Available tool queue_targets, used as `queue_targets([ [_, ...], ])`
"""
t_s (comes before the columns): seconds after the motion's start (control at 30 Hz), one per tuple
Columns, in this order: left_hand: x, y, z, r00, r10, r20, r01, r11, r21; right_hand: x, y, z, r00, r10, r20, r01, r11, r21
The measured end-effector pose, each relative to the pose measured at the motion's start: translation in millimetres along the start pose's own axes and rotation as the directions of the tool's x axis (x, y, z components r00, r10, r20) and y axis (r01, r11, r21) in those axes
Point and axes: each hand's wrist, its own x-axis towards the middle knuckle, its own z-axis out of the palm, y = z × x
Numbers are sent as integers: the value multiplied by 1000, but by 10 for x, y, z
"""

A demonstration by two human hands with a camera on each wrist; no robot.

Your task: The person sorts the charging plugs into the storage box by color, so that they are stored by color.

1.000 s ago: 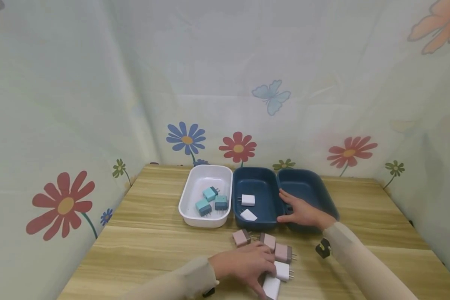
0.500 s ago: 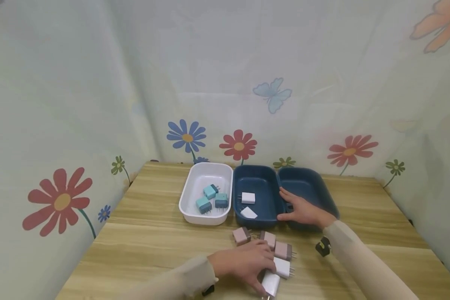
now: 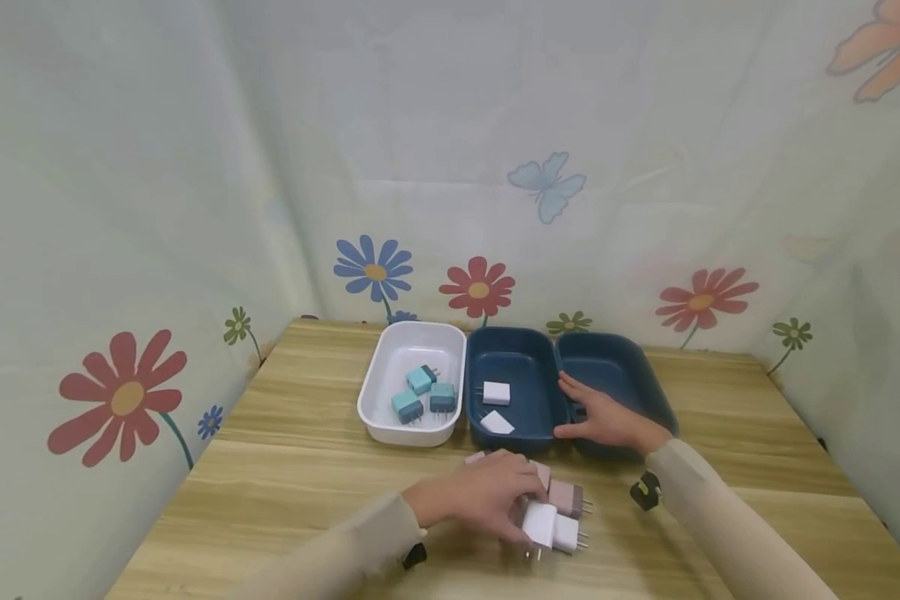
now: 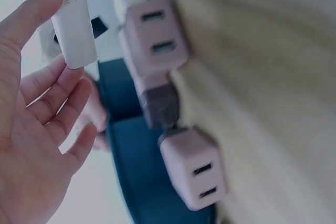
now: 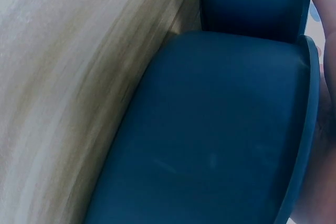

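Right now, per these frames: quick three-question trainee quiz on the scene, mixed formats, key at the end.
1. Multiple choice: what colour is the plug held by the left hand?
A) teal
B) white
C) pink

2. Count: how many teal plugs lie in the white tray?

3. True or false: the pink plugs lie inside the white tray.

Key: 1. B. 2. Three. 3. False; they lie on the table, in front of the trays.
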Motion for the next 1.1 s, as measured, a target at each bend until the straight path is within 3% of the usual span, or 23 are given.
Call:
queue_targets([
  [0.3,-31,-222,-347,993,-115,-32,112,992,-64,31,-2,13,1000,-9,-7,9,1000,-4],
  [0.47,-32,-370,-452,981,-187,-58,182,980,-76,49,18,15,1000,-2,-3,2,1000,-6],
  [0.77,21,-697,-534,948,-315,-53,301,936,-180,52,10,11,1000,-11,-6,11,1000,8],
  [1.1,239,-950,-602,895,-445,-35,435,887,-158,104,13,5,1000,-7,-22,7,1000,13],
])
